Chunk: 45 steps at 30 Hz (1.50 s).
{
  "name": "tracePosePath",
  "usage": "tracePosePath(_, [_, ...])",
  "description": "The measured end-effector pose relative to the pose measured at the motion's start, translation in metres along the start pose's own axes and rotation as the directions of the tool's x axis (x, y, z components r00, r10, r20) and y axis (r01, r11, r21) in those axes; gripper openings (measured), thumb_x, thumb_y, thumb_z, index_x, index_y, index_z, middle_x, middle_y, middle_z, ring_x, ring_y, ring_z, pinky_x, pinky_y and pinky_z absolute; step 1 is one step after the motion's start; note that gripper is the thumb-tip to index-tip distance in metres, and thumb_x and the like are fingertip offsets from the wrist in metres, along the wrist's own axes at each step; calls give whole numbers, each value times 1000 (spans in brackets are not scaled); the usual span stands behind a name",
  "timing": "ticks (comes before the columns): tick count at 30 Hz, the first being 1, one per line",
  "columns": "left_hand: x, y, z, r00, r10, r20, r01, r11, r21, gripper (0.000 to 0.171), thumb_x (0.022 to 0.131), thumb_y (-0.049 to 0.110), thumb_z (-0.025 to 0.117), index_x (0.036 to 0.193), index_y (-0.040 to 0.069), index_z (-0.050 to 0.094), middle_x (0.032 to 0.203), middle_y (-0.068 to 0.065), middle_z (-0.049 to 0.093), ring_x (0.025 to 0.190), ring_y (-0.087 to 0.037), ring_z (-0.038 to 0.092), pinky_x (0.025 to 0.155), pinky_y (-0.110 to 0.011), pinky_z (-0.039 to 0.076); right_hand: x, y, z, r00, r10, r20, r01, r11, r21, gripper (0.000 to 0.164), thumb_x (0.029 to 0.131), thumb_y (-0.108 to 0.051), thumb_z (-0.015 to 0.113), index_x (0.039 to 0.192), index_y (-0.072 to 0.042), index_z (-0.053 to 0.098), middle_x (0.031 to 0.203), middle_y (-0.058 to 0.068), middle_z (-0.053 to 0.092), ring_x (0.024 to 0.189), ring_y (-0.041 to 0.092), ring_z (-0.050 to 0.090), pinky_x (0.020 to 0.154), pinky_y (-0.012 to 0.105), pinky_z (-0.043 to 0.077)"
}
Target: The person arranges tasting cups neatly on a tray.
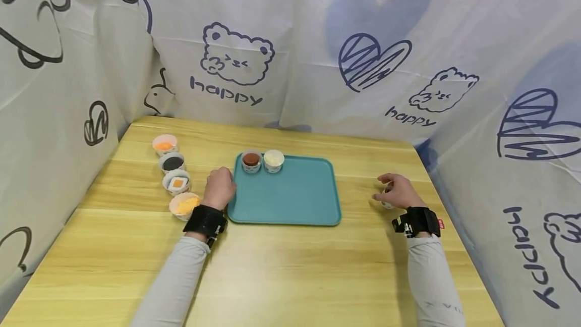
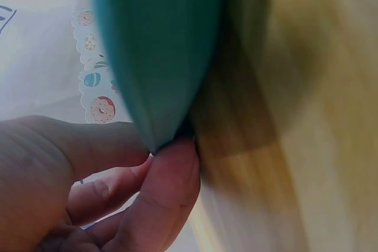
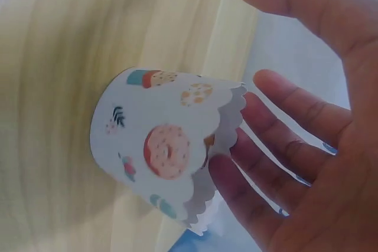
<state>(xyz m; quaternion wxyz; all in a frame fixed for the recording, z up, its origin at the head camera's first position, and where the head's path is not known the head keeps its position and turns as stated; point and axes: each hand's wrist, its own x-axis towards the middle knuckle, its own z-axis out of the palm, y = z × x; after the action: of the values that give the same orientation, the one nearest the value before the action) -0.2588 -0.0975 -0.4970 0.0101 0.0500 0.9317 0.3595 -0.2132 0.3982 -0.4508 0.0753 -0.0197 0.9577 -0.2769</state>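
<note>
My left hand [image 1: 220, 188] pinches the left edge of a teal tray [image 1: 290, 193] between thumb and fingers; the left wrist view shows the tray rim [image 2: 159, 75] between them. On the tray's back left corner stand two paper baking cups, one with reddish-brown contents [image 1: 251, 161] and one with pale contents [image 1: 274, 161]. To the right of the tray my right hand [image 1: 399, 191] hovers around a scalloped paper cup [image 3: 159, 146] printed with donuts, which stands upright on the table. Its thumb is spread away from the cup, and its fingertips are right at the rim.
Left of the tray, several paper cups run in a row: orange bits [image 1: 165, 144], something dark [image 1: 172, 163], a white-and-orange square piece [image 1: 177, 182] and yellow pieces [image 1: 185, 206]. A printed white cloth [image 1: 299, 100] encloses the wooden table [image 1: 290, 276] at the back and sides.
</note>
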Motion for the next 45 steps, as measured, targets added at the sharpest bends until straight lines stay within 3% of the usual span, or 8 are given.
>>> tracePosePath(4, [0,0,0,1000,8,-3,-8,1000,-4,52,90,-6,55,55,17,25,63,4,9,57,-13,8,52,-30,15,-4,-1,1,999,-40,4,40,999,21,62,89,-17,78,139,8,52,136,35,52,117,49,55,97,57,47])
tracePosePath(7, [0,1,-1,1000,17,-5,-17,1000,1,53,89,-7,55,54,17,24,63,4,9,56,-13,8,52,-29,15,-7,0,-2,998,-54,-11,54,998,-20,63,88,-18,78,139,9,52,137,35,52,122,52,52,100,60,45])
tracePosePath(11, [1,1,0,1000,20,-3,-20,1000,10,54,90,-6,56,53,18,25,62,5,10,55,-12,9,51,-29,16,-12,4,-7,1000,-22,-11,21,997,-70,63,86,-15,79,136,12,53,133,35,55,117,50,56,97,60,46])
tracePosePath(17, [2,-1,0,1000,21,-6,-21,1000,14,53,91,-6,55,53,17,26,61,5,10,54,-12,9,51,-29,16,-16,9,-6,1000,4,26,-2,998,-66,57,85,-17,80,130,11,58,121,30,61,104,43,61,87,52,51])
tracePosePath(24, [4,-3,2,1000,23,-12,-22,1000,18,53,91,-6,56,53,17,27,60,5,10,53,-12,10,50,-29,17,-17,9,-4,994,53,100,-52,999,-17,64,85,-16,82,135,12,52,133,36,54,121,50,55,93,53,51])
tracePosePath(32, [1,-2,1,999,33,-19,-33,999,29,54,92,-5,57,54,17,26,59,5,10,53,-13,11,52,-30,17,-13,6,-2,998,17,63,-14,999,-49,50,85,-19,82,123,6,62,114,25,64,101,37,62,84,48,52])
tracePosePath(45, [0,0,0,1000,27,-15,-26,999,24,54,92,-5,58,55,17,26,61,4,9,55,-13,11,52,-31,18,4,-19,3,999,18,43,-16,999,-43,48,86,-19,81,125,1,63,112,20,67,92,28,63,77,39,52])
